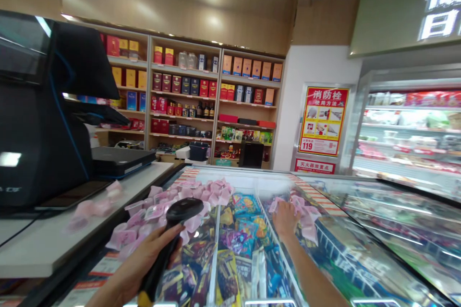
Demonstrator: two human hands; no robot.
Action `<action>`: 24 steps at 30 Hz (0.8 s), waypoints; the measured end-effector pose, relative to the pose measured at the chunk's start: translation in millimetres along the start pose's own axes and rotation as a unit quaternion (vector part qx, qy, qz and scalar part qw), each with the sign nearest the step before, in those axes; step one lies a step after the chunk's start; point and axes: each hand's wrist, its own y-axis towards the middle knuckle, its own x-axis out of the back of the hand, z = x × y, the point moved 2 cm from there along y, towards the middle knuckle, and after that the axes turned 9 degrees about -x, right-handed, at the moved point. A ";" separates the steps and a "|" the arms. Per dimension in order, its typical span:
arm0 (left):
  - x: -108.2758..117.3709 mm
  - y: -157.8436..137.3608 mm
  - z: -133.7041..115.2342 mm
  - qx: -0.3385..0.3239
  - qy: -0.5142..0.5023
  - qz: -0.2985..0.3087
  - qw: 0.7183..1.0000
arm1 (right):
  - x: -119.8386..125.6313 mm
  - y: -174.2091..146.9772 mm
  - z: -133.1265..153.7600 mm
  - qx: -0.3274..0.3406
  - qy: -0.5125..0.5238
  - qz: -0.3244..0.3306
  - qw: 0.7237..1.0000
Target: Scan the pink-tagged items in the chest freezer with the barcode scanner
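My left hand (160, 242) is wrapped round the handle of a black handheld barcode scanner (184, 208), its head pointing forward over the freezer. Behind and to the left of the scanner lies a large heap of small pink-wrapped pieces (144, 216) on the glass freezer top. On the right, my right hand (285, 218) reaches forward into a smaller group of pink-wrapped pieces (304, 211). Its fingers are curled down on them, with the fingertips partly hidden and blurred. Through the glass, packaged frozen treats (247, 237) show in wire-divided compartments.
A white counter (32, 254) at left carries a black checkout machine (39, 120) and a few blurred pink-wrapped pieces (97, 206). Shelves of boxed bottles (187, 86) line the back wall. A second glass-topped freezer (399, 230) and a lit display fridge (406, 129) stand at right.
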 end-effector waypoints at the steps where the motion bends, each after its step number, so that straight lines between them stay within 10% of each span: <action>1: 2.0 1.0 1.3 -0.002 -0.001 -0.006 1.000 | 2.1 -0.5 5.7 0.005 0.012 -0.008 1.000; 7: 3.4 8.4 5.5 0.001 0.001 0.005 1.000 | -2.0 -23.6 102.0 0.163 0.161 0.051 0.972; 12: 2.4 6.3 7.6 -0.008 0.009 0.015 1.000 | -32.7 -35.5 158.0 0.130 0.154 0.135 0.970; 24: -10.3 -11.5 -4.1 -0.012 0.014 0.070 0.997 | -15.5 -31.9 114.2 0.072 0.432 0.150 0.886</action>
